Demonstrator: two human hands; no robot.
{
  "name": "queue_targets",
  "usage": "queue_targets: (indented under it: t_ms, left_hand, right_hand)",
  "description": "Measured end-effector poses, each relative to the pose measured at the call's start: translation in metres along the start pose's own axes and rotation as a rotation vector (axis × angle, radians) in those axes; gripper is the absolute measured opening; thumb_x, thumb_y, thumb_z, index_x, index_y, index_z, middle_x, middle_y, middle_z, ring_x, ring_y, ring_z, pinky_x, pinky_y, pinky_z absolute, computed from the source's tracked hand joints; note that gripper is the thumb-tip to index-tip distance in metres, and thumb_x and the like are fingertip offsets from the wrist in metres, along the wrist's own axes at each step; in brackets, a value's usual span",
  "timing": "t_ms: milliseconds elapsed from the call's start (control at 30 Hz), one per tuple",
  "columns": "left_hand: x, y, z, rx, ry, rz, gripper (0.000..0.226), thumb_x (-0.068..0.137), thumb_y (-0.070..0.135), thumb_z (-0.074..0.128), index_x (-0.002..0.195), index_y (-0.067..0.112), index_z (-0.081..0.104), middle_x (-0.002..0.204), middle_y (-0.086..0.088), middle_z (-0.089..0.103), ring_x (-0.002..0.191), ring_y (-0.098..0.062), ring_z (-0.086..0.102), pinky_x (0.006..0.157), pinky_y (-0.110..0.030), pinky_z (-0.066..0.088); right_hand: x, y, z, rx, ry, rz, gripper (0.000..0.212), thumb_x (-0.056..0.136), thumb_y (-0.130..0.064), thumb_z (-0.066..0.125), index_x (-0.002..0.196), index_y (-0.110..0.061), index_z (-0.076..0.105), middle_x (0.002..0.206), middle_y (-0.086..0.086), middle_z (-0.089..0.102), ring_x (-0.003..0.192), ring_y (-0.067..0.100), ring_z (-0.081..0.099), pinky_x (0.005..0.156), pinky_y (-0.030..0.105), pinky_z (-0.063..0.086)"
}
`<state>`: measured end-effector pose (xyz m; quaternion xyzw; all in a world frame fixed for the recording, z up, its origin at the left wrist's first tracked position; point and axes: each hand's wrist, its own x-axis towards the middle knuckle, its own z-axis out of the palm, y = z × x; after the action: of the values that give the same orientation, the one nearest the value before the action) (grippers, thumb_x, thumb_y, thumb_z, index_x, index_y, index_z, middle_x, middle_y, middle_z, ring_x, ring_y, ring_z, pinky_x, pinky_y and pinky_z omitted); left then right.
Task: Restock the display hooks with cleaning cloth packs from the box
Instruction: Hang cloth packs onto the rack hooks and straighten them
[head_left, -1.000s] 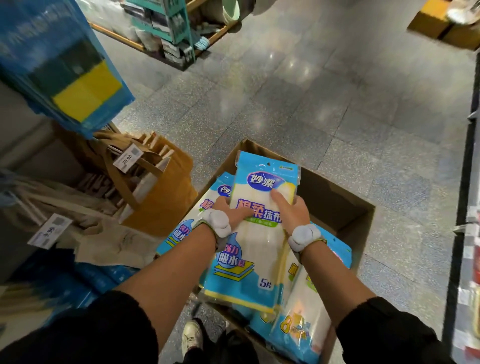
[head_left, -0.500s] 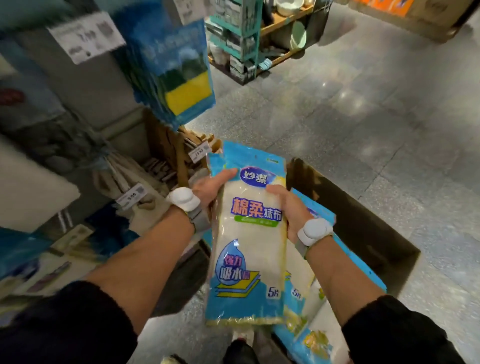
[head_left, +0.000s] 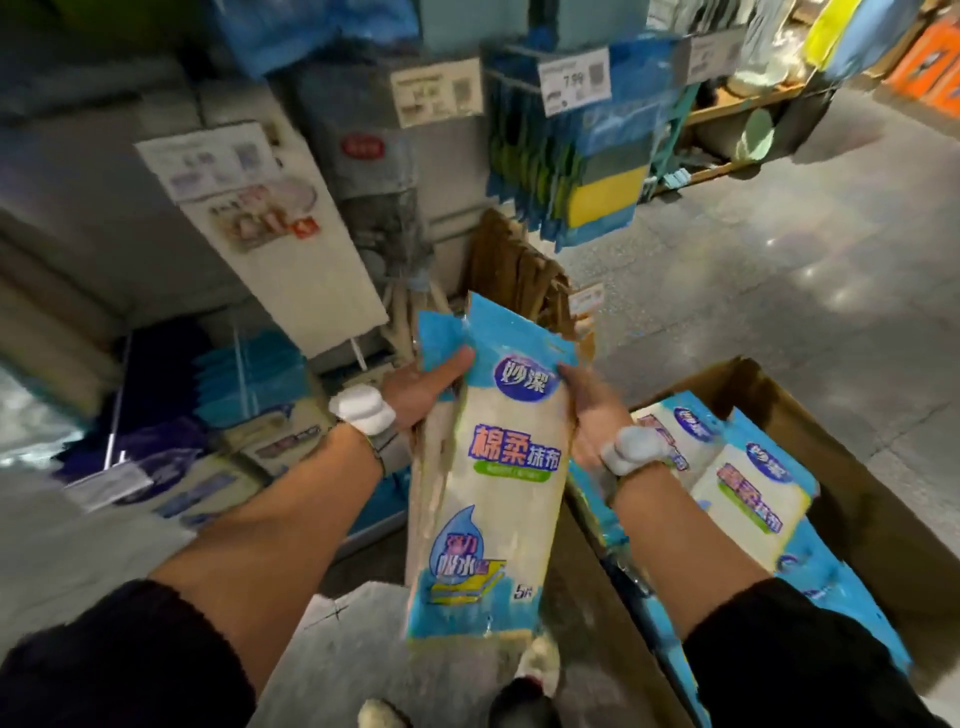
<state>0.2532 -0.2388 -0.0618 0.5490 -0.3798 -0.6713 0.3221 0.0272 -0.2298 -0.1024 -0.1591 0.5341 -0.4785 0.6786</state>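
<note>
Mid-task: left hand (head_left: 427, 385) and right hand (head_left: 592, 411) grasp blue-and-white plastic cloth packs (head_left: 498, 499), not yet hung; brown cardboard box (head_left: 854, 496) at 3 o'clock holds more.

Head view, down over hands (head_left: 519, 400)

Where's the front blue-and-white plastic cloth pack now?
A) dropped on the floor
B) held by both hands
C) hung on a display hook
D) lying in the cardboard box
B: the left hand and right hand grip the blue-and-white plastic cloth pack near its top.
</note>
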Motion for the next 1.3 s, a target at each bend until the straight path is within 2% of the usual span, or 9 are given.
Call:
queue_targets:
  t_ms: [167, 333, 467, 600, 700, 867, 1033, 1200, 1300]
  left_hand:
    - [-0.049, -0.015, -0.101, 0.093, 0.245, -0.050, 0.048, 0.090, 0.066, 0.062, 0.102, 0.020, 0.070, 0.111, -0.004, 0.074, 0.109, -0.028, 0.071, 0.103, -0.049, 0.054]
    - [-0.085, -0.024, -0.178, 0.324, 0.398, -0.014, 0.058, 0.091, 0.072, 0.053, 0.109, 0.021, 0.074, 0.110, -0.007, 0.073, 0.104, -0.028, 0.069, 0.097, -0.040, 0.053]
    - [-0.104, -0.042, -0.225, 0.367, 0.495, 0.049, 0.046, 0.085, 0.060, 0.064, 0.108, 0.022, 0.077, 0.113, -0.005, 0.075, 0.108, -0.025, 0.069, 0.103, -0.047, 0.052]
    - [-0.114, -0.061, -0.262, 0.389, 0.429, 0.025, 0.044, 0.075, 0.063, 0.064, 0.107, 0.035, 0.074, 0.120, -0.010, 0.075, 0.111, -0.030, 0.070, 0.104, -0.049, 0.052]
    - [-0.125, -0.061, -0.264, 0.481, 0.345, -0.056, 0.043, 0.095, 0.042, 0.067, 0.129, 0.016, 0.068, 0.127, -0.012, 0.071, 0.117, -0.030, 0.067, 0.107, -0.044, 0.050]
    - [-0.125, -0.071, -0.268, 0.547, 0.265, -0.184, 0.028, 0.101, 0.030, 0.063, 0.126, 0.017, 0.067, 0.117, -0.002, 0.070, 0.101, -0.020, 0.065, 0.091, -0.028, 0.048]
    - [-0.118, -0.077, -0.274, 0.604, 0.210, -0.302, 0.037, 0.099, 0.035, 0.065, 0.128, 0.012, 0.068, 0.125, -0.009, 0.071, 0.112, -0.027, 0.066, 0.103, -0.040, 0.051]
    - [-0.105, -0.077, -0.285, 0.545, 0.309, -0.323, 0.014, 0.091, 0.037, 0.064, 0.091, 0.024, 0.068, 0.093, 0.001, 0.069, 0.090, -0.021, 0.065, 0.079, -0.033, 0.050]
    - [-0.106, -0.076, -0.291, 0.472, 0.334, -0.335, 0.035, 0.071, 0.046, 0.062, 0.091, 0.019, 0.068, 0.094, -0.007, 0.072, 0.089, -0.026, 0.067, 0.080, -0.038, 0.053]
  right_hand:
    - [-0.035, 0.035, 0.080, -0.078, -0.038, -0.029, 0.025, 0.086, -0.024, 0.063, 0.104, -0.007, 0.071, 0.116, 0.019, 0.073, 0.086, 0.028, 0.073, 0.088, 0.039, 0.060]
    - [-0.031, 0.077, 0.118, -0.253, 0.042, -0.053, 0.028, 0.088, -0.030, 0.069, 0.108, -0.012, 0.076, 0.112, 0.015, 0.075, 0.105, 0.038, 0.071, 0.097, 0.051, 0.055]
    - [-0.020, 0.104, 0.131, -0.622, 0.040, -0.046, 0.031, 0.091, -0.039, 0.065, 0.097, -0.010, 0.072, 0.112, 0.006, 0.074, 0.097, 0.022, 0.070, 0.087, 0.029, 0.059]
    - [-0.004, 0.139, 0.131, -0.857, -0.036, -0.004, 0.042, 0.080, -0.054, 0.067, 0.096, -0.016, 0.075, 0.100, 0.007, 0.078, 0.093, 0.028, 0.073, 0.093, 0.051, 0.057]
    - [0.000, 0.157, 0.140, -1.025, -0.107, -0.042, 0.031, 0.093, -0.042, 0.059, 0.103, -0.017, 0.076, 0.115, 0.010, 0.074, 0.108, 0.026, 0.067, 0.101, 0.042, 0.051]
    - [0.018, 0.175, 0.162, -1.213, -0.140, -0.009, 0.039, 0.105, -0.027, 0.046, 0.124, 0.001, 0.065, 0.127, 0.023, 0.064, 0.123, 0.038, 0.057, 0.103, 0.038, 0.043]
    - [0.058, 0.184, 0.191, -1.450, -0.260, -0.041, 0.041, 0.107, -0.026, 0.041, 0.139, -0.004, 0.054, 0.144, 0.020, 0.053, 0.134, 0.037, 0.049, 0.109, 0.038, 0.038]
    - [0.078, 0.189, 0.242, -1.498, -0.394, -0.048, 0.040, 0.107, -0.012, 0.042, 0.146, -0.005, 0.046, 0.150, 0.021, 0.047, 0.136, 0.035, 0.049, 0.109, 0.032, 0.036]
    - [0.082, 0.192, 0.267, -1.375, -0.364, -0.030, 0.037, 0.106, -0.015, 0.043, 0.139, -0.002, 0.054, 0.141, 0.023, 0.056, 0.131, 0.037, 0.052, 0.111, 0.039, 0.038]
